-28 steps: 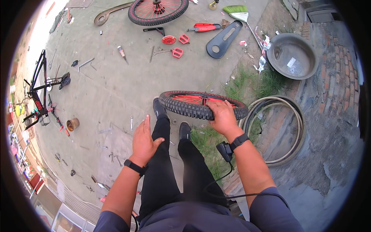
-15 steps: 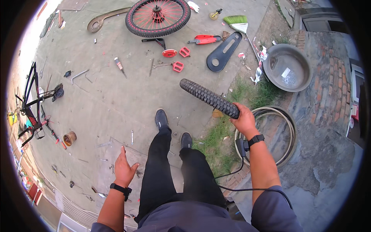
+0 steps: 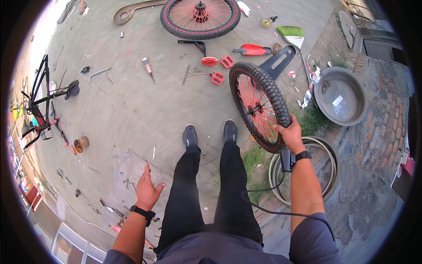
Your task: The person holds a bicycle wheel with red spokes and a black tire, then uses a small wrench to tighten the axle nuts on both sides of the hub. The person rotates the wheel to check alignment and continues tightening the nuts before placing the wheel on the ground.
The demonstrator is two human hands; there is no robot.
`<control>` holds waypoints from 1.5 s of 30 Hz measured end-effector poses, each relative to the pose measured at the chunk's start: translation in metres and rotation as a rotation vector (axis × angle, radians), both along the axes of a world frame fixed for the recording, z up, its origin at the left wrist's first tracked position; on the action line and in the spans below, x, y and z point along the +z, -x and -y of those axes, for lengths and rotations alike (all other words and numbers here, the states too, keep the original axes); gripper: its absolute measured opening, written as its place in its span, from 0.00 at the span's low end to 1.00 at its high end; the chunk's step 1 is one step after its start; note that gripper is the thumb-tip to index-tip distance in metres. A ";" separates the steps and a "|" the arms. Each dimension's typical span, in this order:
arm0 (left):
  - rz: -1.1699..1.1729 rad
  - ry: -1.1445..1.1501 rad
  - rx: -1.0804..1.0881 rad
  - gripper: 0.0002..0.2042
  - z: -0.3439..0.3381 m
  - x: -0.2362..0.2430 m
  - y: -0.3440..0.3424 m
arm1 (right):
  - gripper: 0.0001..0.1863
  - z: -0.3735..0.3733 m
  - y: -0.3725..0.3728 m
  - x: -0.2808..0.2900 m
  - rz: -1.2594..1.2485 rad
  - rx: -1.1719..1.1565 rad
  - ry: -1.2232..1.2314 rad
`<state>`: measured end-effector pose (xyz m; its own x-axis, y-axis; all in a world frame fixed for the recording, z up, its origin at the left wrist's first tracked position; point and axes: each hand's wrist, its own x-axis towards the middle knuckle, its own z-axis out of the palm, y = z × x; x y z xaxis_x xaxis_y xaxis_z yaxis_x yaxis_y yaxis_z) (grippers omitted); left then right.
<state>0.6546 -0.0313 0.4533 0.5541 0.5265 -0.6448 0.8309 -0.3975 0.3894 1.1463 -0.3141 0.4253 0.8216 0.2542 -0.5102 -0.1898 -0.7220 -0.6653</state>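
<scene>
- Landmark: all positions are given relative to the held wheel (image 3: 260, 105), a bicycle wheel with a black knobby tire and red spokes and hub.
- Right hand (image 3: 291, 135): grips the held wheel at its lower rim edge nearest the person. The fingers are wrapped around the tire and pressed together; the wheel stands roughly upright, clear of the ground.
- Left hand (image 3: 146, 190): holds nothing. It hangs well apart from the held wheel, on the far side of the person's legs, palm down, with fingers loosely spread.
- Location of the wheel: in front of the person's right shoe (image 3: 230, 131), above the grass strip beside the concrete.
- Beyond the wheel: a second wheel (image 3: 200, 16) lies flat on the concrete. Between the two lie red pedals (image 3: 218, 78), a crank arm (image 3: 193, 43) and a black chain guard (image 3: 276, 62).
- Right of the wheel: a metal basin (image 3: 340, 96) rests on the brick paving.
- Below the wheel, at the person's right side: loose tires (image 3: 329, 155) lie coiled on the ground.
- Far left of the wheel: a bicycle frame (image 3: 40, 99) lies on the concrete.
- Step in hand (judgement): the wheel is being carried one-handed; no setting-down or fitting has begun.
- Next move (judgement): a steady grip on the tire is required, and the free left hand should support the rim before the wheel is lowered or turned.
</scene>
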 end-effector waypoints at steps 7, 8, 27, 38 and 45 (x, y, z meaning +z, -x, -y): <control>-0.047 0.007 0.044 0.55 0.030 -0.007 -0.022 | 0.33 0.028 -0.051 -0.013 -0.172 -0.121 -0.109; -0.058 0.007 0.050 0.55 0.033 -0.007 -0.028 | 0.32 0.035 -0.056 -0.015 -0.196 -0.149 -0.139; -0.147 -0.098 -0.052 0.54 0.040 -0.040 -0.108 | 0.30 0.246 -0.097 -0.083 -0.388 -0.428 0.349; -0.232 -0.130 -0.148 0.55 0.025 -0.051 -0.144 | 0.28 0.356 -0.053 -0.137 -0.584 -0.612 0.144; -0.273 -0.157 -0.179 0.55 0.015 -0.065 -0.165 | 0.25 0.384 -0.042 -0.167 -0.619 -0.712 0.119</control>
